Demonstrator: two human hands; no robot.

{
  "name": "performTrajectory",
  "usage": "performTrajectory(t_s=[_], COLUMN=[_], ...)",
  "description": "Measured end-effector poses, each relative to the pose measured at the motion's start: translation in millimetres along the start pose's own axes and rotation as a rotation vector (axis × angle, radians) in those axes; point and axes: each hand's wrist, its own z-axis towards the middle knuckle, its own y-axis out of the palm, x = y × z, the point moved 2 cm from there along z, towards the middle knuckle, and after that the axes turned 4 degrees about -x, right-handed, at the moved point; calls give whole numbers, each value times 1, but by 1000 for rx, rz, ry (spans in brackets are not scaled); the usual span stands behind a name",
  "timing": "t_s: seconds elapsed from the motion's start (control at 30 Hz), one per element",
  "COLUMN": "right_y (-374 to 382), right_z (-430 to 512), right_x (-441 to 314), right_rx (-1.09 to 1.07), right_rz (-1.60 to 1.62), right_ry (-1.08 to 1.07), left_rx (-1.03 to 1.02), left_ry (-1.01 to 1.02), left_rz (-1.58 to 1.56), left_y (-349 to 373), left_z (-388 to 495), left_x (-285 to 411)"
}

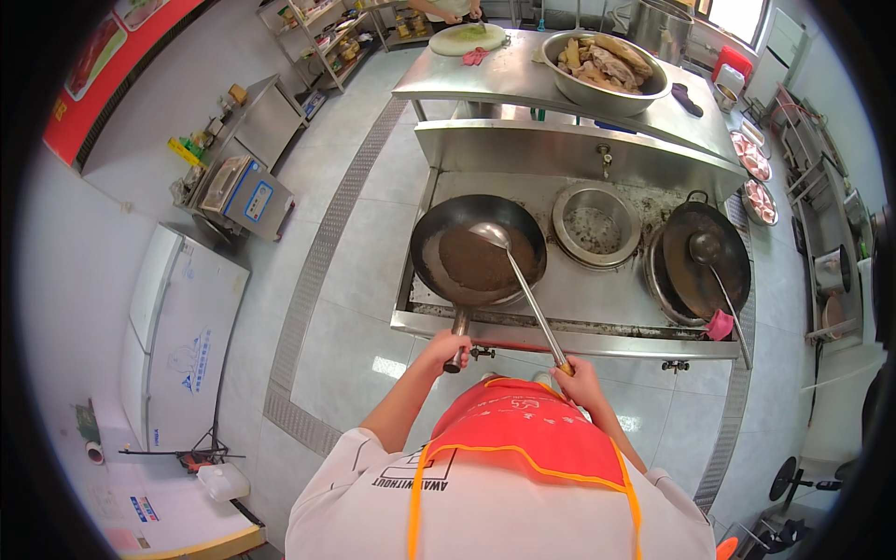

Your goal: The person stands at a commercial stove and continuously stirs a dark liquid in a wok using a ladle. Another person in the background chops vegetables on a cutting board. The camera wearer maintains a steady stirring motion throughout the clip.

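My left hand (449, 350) is closed around the handle of a dark wok (428, 231) on the left burner of a steel stove. Brown liquid (476, 260) covers the wok's bottom. A long steel ladle (532, 297) is in my right hand (575, 379), gripped near the end of its handle, with its bowl in the wok. At the middle of the stove sits a round steel pot or burner ring (596, 225). A second wok (682, 280) rests tilted at the right, holding another ladle (705, 248), and a pink cloth (719, 325) lies by its rim.
Behind the stove, a steel table (518, 73) bears a large basin of meat (605, 66), a round cutting board (467, 40) and cloths. A co-worker's hands are at that board. A tap (605, 162) stands at the stove's back. A white freezer (192, 343) is at left.
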Motion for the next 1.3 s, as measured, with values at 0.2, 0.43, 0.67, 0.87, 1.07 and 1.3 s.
performTrajectory(t_s=[0.2,0.43,0.67,0.87,1.07,1.3], right_y=[-14,-14,-15,-22,-24,-19], right_z=[1,8,18,22,19,19], right_x=[-12,-6,1,-7,-17,-18], right_rx=[31,27,17,-1,42,35], right_rz=[37,58,2,-144,-193,-198], right_ry=[23,13,44,66,-71,-63], left_rx=[-32,-8,-24,103,53,46], left_ry=[-23,7,98,104,163,154], left_rz=[-161,-151,-71,94,-77,-61], left_y=[-2,-1,-11,-13,-13,-20], left_z=[18,15,25,67,81,79], left_x=[5,0,-36,-116,-132,-132])
